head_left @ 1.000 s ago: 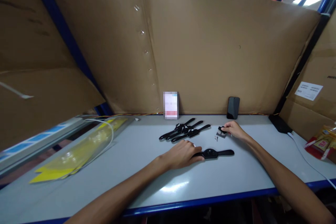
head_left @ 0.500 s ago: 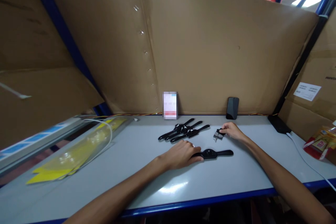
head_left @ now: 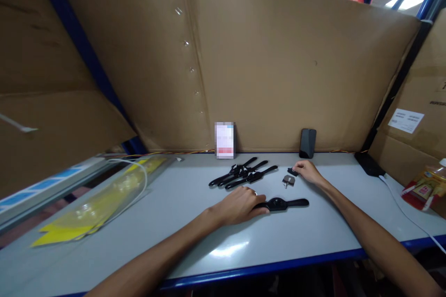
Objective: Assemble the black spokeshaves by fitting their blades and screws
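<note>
My left hand (head_left: 244, 205) grips one handle of a black spokeshave (head_left: 278, 203) lying on the table, its body and other handle pointing right. Behind that tool, my right hand (head_left: 308, 172) pinches a small black flat part (head_left: 291, 171) just above or on the tabletop; which of the two I cannot tell. Close below the fingertips lie a grey metal blade (head_left: 289, 180) and a small screw (head_left: 285, 185). Several other black spokeshaves (head_left: 243, 174) rest side by side, slanted, beyond my left hand.
At the back, a bright-screened device (head_left: 225, 140) and a dark phone (head_left: 307, 143) lean on the cardboard wall (head_left: 265, 65). A yellow plastic package (head_left: 94, 204) lies left with a white cable. On the right sit a black box (head_left: 370, 165) and a red-and-yellow packet (head_left: 422, 189).
The black part in my right hand has come apart from the metal blade, which now lies separately on the table. My left hand keeps its hold on the spokeshave.
</note>
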A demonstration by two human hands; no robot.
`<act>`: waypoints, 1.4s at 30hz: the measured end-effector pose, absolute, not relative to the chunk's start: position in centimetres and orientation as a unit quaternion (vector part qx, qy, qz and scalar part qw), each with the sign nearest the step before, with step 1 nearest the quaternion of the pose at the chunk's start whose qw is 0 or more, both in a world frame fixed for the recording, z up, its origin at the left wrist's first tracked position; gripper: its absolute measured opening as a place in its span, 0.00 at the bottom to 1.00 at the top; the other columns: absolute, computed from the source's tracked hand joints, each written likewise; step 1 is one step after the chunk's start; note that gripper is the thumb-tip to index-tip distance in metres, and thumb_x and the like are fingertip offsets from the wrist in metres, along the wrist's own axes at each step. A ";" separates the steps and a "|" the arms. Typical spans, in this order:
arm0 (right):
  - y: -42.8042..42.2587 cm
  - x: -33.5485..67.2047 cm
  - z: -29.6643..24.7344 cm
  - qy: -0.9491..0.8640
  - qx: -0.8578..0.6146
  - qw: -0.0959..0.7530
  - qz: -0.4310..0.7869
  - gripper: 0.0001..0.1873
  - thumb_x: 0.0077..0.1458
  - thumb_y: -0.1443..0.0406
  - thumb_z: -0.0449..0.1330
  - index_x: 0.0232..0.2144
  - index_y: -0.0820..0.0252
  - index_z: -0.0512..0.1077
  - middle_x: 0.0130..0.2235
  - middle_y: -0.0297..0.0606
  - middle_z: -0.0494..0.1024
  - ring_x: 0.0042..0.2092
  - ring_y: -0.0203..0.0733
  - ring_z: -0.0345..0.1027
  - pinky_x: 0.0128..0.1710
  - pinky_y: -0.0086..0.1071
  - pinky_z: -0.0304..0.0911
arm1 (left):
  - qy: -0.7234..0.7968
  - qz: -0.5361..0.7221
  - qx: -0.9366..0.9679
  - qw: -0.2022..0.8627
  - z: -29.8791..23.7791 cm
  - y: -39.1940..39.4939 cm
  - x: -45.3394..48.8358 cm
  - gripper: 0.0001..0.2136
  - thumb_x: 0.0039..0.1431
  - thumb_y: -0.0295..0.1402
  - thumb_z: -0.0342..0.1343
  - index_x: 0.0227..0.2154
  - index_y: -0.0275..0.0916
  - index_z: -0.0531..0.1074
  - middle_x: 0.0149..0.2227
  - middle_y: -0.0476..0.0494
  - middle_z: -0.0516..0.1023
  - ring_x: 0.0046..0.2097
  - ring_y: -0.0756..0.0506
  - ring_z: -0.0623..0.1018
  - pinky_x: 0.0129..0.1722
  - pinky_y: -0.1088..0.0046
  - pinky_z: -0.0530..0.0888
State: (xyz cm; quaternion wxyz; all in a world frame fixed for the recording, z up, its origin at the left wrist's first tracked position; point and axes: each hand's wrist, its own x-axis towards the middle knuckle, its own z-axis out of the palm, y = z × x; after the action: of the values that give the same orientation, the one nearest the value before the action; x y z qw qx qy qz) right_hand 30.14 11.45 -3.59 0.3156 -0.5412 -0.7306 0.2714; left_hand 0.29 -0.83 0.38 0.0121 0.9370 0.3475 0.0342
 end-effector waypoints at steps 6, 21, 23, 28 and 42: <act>11.9 29.8 -4.1 -0.739 -0.560 0.315 0.204 0.07 0.51 0.62 0.63 0.29 0.61 0.78 0.29 0.36 0.79 0.33 0.41 0.68 0.33 0.30 0.54 | 0.352 0.016 0.936 -0.004 0.6 -0.9 0.4 0.21 0.74 0.49 0.45 0.36 0.39 0.75 0.29 0.42 0.78 0.31 0.42 0.77 0.30 0.69 0.61; 11.4 29.8 -4.1 -0.753 -0.561 0.295 0.176 0.04 0.51 0.65 0.64 0.29 0.60 0.78 0.28 0.35 0.80 0.31 0.40 0.70 0.31 0.29 0.55 | 0.351 0.017 0.936 -0.004 0.7 -1.1 0.3 0.21 0.74 0.49 0.45 0.35 0.39 0.74 0.29 0.43 0.78 0.31 0.42 0.77 0.30 0.69 0.62; 11.5 29.8 -4.2 -0.754 -0.559 0.295 0.176 0.04 0.51 0.65 0.64 0.29 0.60 0.78 0.28 0.35 0.80 0.31 0.40 0.70 0.31 0.29 0.55 | 0.351 0.022 0.936 0.001 0.7 -1.1 0.3 0.21 0.74 0.49 0.45 0.34 0.39 0.74 0.29 0.43 0.77 0.31 0.42 0.77 0.31 0.70 0.63; 11.6 29.9 -4.1 -0.755 -0.557 0.295 0.179 0.04 0.53 0.66 0.63 0.30 0.60 0.78 0.29 0.36 0.80 0.32 0.40 0.71 0.32 0.29 0.56 | 0.353 0.016 0.936 -0.002 0.9 -1.1 0.3 0.21 0.74 0.49 0.45 0.34 0.39 0.73 0.29 0.43 0.77 0.31 0.42 0.78 0.31 0.69 0.63; 11.2 30.0 -3.2 -0.753 -0.558 0.268 0.221 0.07 0.48 0.64 0.68 0.31 0.62 0.78 0.25 0.32 0.76 0.27 0.37 0.67 0.29 0.28 0.54 | 0.358 0.002 0.934 -0.002 0.8 -1.1 0.4 0.23 0.74 0.50 0.42 0.35 0.39 0.74 0.29 0.42 0.77 0.31 0.42 0.77 0.30 0.68 0.63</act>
State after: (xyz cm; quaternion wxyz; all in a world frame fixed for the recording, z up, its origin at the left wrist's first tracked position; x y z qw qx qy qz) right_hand 30.01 11.25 -3.22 0.2678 -0.5582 -0.7534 0.2214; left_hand 0.39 -1.13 0.78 -0.0016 0.9336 0.3583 0.0024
